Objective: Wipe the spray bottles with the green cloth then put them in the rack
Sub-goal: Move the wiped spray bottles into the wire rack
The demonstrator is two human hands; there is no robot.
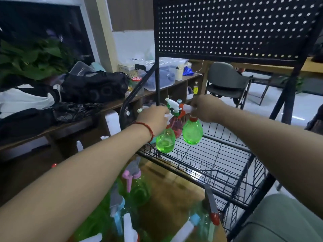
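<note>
left hand [153, 117] grip on one green bottle [165, 142], right hand [204, 109] grip on another green bottle [192, 132], at the wire basket [227, 151]

Your rack [232, 28] looks like matt black perforated metal, its basket [220, 155] thin wire. The left green bottle [165, 142] and right green bottle [192, 132] are glossy, translucent plastic. The table [167, 184] is smooth, shiny wood.

Two green spray bottles [165, 141] [192, 131] and one red spray bottle [176, 124] are counted at one rack [236, 28]; two hands [153, 118] [206, 109] are seen.
</note>
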